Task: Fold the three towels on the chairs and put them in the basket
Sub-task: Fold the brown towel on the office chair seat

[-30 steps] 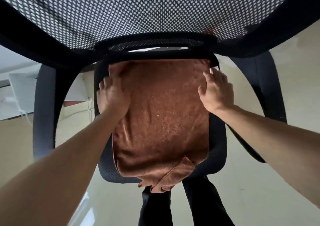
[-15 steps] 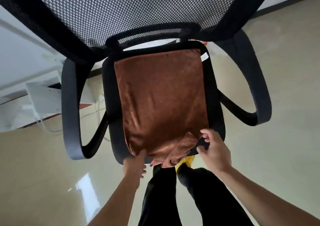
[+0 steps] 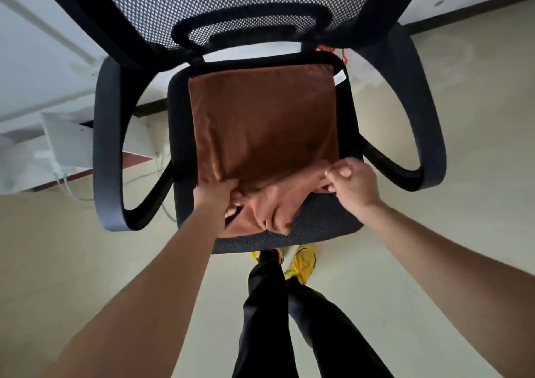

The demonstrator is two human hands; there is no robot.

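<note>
Towel one, chair one; hands two, left, right, gripping towel.

Black trousers are worn: plain fabric, loose cut, faint creases seen down both legs. Bright yellow shoes are seen below the cuffs; one is mostly shown, the other is largely covered by a trouser leg. The left forearm and right forearm are bare up to the frame edge. The left grip and right grip are bare too, a short thumbnail is seen on the right
</note>
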